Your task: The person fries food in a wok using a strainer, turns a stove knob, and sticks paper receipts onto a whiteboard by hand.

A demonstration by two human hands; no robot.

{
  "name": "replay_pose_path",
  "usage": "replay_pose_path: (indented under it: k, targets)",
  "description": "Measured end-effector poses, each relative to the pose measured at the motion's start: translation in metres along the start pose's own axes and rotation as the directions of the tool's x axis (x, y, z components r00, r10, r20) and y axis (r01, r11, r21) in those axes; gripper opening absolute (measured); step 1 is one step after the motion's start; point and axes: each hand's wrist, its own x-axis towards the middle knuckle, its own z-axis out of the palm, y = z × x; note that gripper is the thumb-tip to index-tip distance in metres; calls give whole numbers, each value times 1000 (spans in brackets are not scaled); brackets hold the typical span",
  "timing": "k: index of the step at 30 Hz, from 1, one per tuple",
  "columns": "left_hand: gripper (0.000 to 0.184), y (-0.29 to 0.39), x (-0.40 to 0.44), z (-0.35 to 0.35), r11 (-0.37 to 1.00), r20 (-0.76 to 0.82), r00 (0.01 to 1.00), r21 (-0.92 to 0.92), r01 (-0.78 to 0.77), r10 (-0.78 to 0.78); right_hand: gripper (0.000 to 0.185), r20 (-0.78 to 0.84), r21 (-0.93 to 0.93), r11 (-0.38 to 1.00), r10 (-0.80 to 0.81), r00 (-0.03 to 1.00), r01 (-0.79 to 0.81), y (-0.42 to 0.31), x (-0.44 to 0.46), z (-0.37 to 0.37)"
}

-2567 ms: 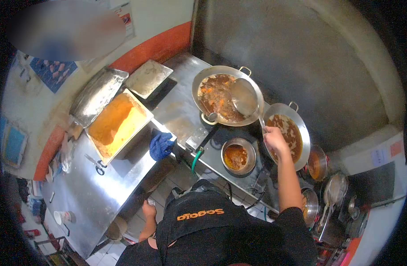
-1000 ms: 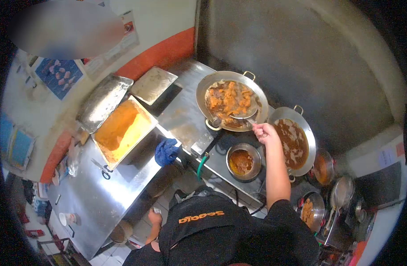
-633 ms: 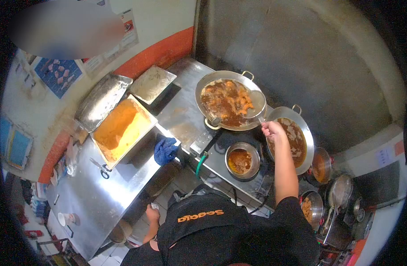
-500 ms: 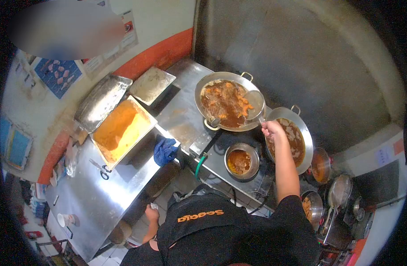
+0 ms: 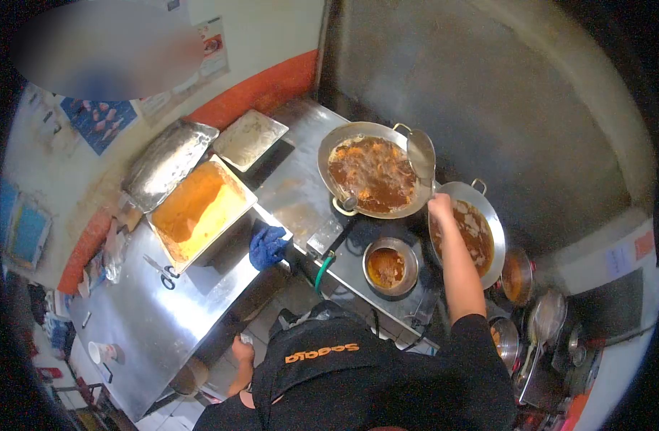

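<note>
My right hand is closed around the handle of a round mesh skimmer. The skimmer's head is tilted over the back right rim of a large two-handled wok. Orange-brown pieces of food bubble in dark oil inside that wok. Below my forearm stands a second wok of brown oil with pale froth. My left hand hangs low beside my apron, closed on a small whitish thing, maybe a tissue or cloth.
A steel bowl of oil sits on the stove front. On the left counter are a tray of orange-yellow powder, scissors, a blue cloth and a paper cup. More pans and strainers stand at right.
The skimmer has moved from over the oil up to the wok's back right rim and turned steeper. Food bunched beside it is now spread in the oil. My left hand stays low.
</note>
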Motion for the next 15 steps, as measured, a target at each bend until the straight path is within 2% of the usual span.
replay_pose_path:
  k: [3,4,5,6,7,10,12,13,15]
  targets:
    - [30,4,-8,-11,1000,0,1000,-5,-4,4,21,-100,-49,988,-148,984,144,29,34,32]
    - [29,5,-9,-12,1000,-4,1000,-8,-12,12,16,0,171,985,5,1000,-5,12,25,23]
    - [29,7,-10,-12,1000,-7,1000,19,18,-18,13,132,364,915,132,982,-172,-6,15,12]
    - [28,4,-11,-11,998,-11,999,46,48,-48,14,286,514,785,223,932,-346,-21,8,4]
    - [28,0,-12,-10,994,-16,997,74,79,-78,11,373,571,713,217,902,-407,-21,10,7]
    - [44,-23,-12,-2,994,-31,998,102,50,-47,7,582,658,468,181,793,-590,-25,16,15]
    - [35,-16,-25,-7,996,-45,997,59,62,-60,8,670,659,299,181,720,-690,-32,17,22]
    - [32,-11,-32,-8,997,-50,997,38,67,-65,5,712,635,289,141,688,-716,-29,25,31]
    - [34,-8,-38,-11,994,8,996,52,92,-93,8,737,657,173,55,673,-734,-22,36,50]
